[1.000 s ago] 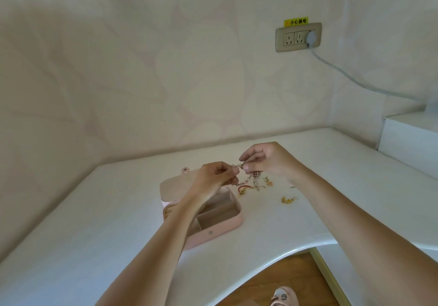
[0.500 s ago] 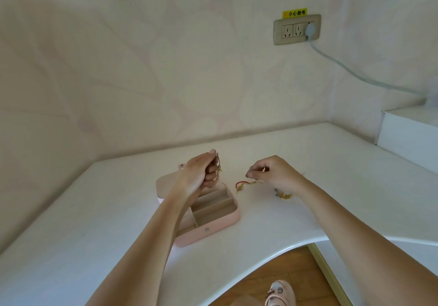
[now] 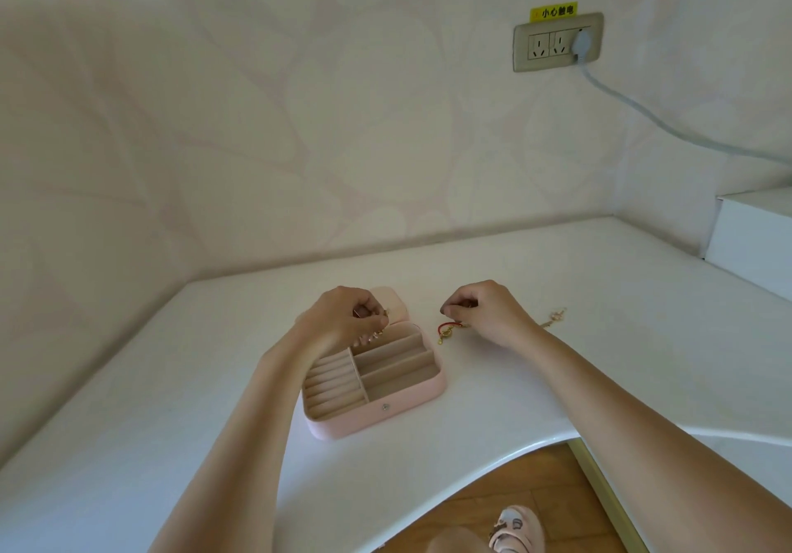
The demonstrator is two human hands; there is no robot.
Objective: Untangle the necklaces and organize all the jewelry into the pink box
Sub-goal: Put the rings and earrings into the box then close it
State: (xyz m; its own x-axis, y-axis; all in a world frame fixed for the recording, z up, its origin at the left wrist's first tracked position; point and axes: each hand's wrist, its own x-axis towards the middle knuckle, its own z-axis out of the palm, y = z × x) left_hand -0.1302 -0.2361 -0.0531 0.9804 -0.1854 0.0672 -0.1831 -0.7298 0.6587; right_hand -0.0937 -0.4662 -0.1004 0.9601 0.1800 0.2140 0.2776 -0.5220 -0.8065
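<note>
Count: two hands, one pink box (image 3: 398, 402), three jewelry pieces in sight. The box sits open on the white table (image 3: 171, 402), lid (image 3: 392, 301) folded back on the far side, ribbed ring rolls on the left half, long slots on the right. Left hand (image 3: 343, 321) is over the box's far-left corner, fingers curled round a gold chain (image 3: 379, 331) that dangles just above the slots. Right hand (image 3: 484, 312) is just right of the box, fingers curled, pinching the red cord piece (image 3: 448, 329), whose gold end lies on the table. Third piece, a gold chain bit (image 3: 555, 316), lies loose on the table just right of the right wrist. Edges: walls close off the far and left sides, a raised white ledge (image 3: 754, 243) blocks the far right, and the table's near edge curves inward at near right over wood floor (image 3: 493, 505). Open tabletop lies left of the box and right of the loose piece. One wall outlet (image 3: 544, 44), one plug (image 3: 580, 44) in it.
</note>
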